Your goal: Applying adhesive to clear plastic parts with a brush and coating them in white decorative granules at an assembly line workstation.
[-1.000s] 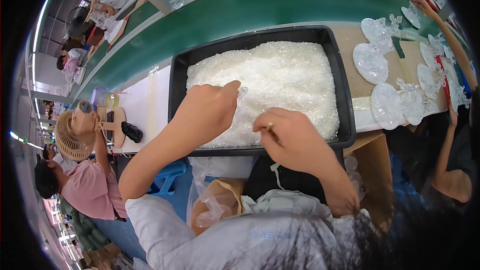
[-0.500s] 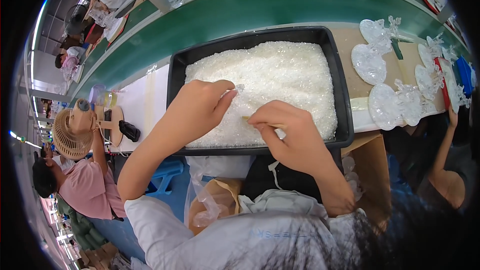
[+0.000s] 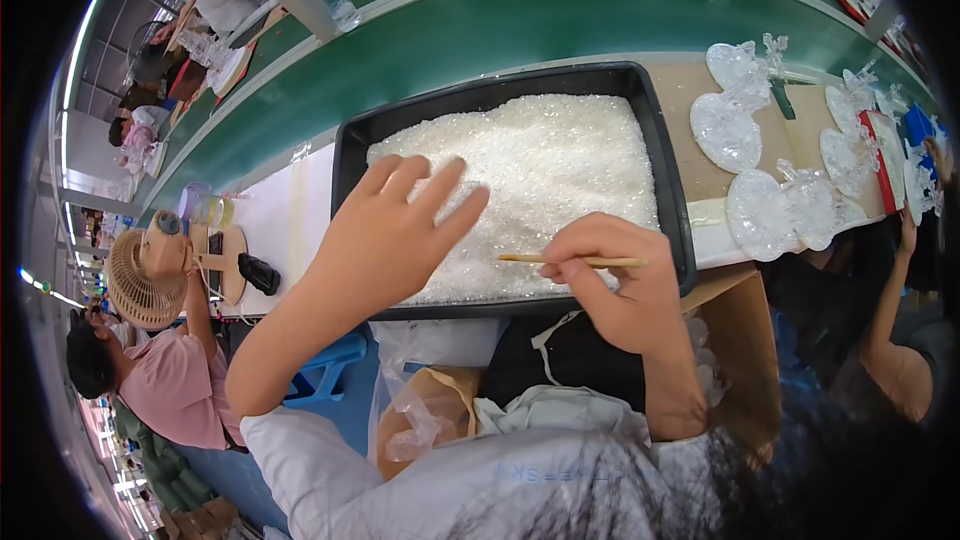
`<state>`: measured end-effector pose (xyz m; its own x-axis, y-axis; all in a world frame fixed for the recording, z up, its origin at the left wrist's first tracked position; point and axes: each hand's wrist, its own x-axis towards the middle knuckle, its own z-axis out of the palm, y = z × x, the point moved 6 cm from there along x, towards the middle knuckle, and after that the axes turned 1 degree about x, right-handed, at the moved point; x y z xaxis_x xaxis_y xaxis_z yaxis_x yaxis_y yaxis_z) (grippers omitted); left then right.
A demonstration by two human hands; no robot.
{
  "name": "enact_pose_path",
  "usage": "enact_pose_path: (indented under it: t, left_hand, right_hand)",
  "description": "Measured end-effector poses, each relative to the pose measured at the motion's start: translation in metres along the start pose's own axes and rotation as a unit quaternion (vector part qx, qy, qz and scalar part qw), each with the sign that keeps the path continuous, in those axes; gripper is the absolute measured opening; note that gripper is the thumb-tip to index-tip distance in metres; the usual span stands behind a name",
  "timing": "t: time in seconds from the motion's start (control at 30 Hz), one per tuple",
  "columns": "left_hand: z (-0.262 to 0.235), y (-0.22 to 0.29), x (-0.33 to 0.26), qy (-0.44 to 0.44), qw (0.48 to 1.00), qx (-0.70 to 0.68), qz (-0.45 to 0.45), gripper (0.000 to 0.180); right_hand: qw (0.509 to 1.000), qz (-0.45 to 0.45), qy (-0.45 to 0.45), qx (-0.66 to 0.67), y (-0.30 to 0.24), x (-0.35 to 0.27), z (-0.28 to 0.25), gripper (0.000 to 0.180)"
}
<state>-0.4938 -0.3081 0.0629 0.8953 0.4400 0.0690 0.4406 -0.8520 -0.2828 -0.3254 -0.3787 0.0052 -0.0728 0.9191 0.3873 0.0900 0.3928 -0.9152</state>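
— What are the hands doing over there?

— The left hand (image 3: 385, 240) is spread flat, fingers apart, palm down on the heap of clear crystal beads (image 3: 540, 170). It grips nothing; it just rests on the pile.

— And the other one?

— The right hand (image 3: 610, 280) is curled around a thin wooden stick (image 3: 570, 260), pinched between thumb and fingers. The stick lies level, its tip pointing toward the left hand and reaching over the near edge of the beads.

— Where do the beads sit?

— In a black tray (image 3: 670, 190), right under and ahead of both hands; they fill most of it. The right hand hovers over the tray's near rim.

— Anything beside them?

— Beyond the right hand, to its outer side, clear apple-shaped ornaments (image 3: 725, 130) lie on a brown board. Past the tray runs a green conveyor belt (image 3: 560, 20). Off the left hand's outer side, a person in a pink shirt (image 3: 170, 390) sits near a small fan (image 3: 140, 280).
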Motion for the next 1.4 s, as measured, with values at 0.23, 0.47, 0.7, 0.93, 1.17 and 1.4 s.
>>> enact_pose_path:
  t: [0.23, 0.47, 0.7, 0.93, 1.17, 1.4]
  left_hand:
    - [0.021, -0.004, -0.014, -0.02, 0.919, 0.328, 0.218, 0.036]
    - [0.009, -0.033, -0.011, 0.009, 0.923, 0.327, 0.204, 0.037]
    - [0.001, -0.049, -0.031, 0.118, 0.963, 0.23, 0.08, 0.035]
    - [0.02, -0.018, -0.046, 0.183, 0.966, 0.179, -0.033, 0.039]
    - [0.032, -0.001, -0.052, 0.206, 0.959, 0.168, -0.101, 0.034]
    - [0.04, -0.002, -0.051, 0.207, 0.966, -0.003, -0.156, 0.034]
  right_hand:
    - [0.996, 0.075, 0.035, 0.047, 0.008, -0.01, -0.026, 0.016]
    - [0.987, 0.088, 0.086, 0.103, 0.01, -0.009, -0.04, 0.014]
    - [0.992, 0.055, 0.091, 0.073, -0.005, 0.004, -0.057, 0.022]
    - [0.993, -0.057, 0.099, -0.018, 0.0, 0.055, -0.04, 0.028]
    - [0.994, -0.005, -0.059, -0.09, 0.005, 0.064, 0.003, 0.033]
    - [0.98, 0.133, -0.125, -0.079, 0.02, 0.067, 0.008, 0.044]
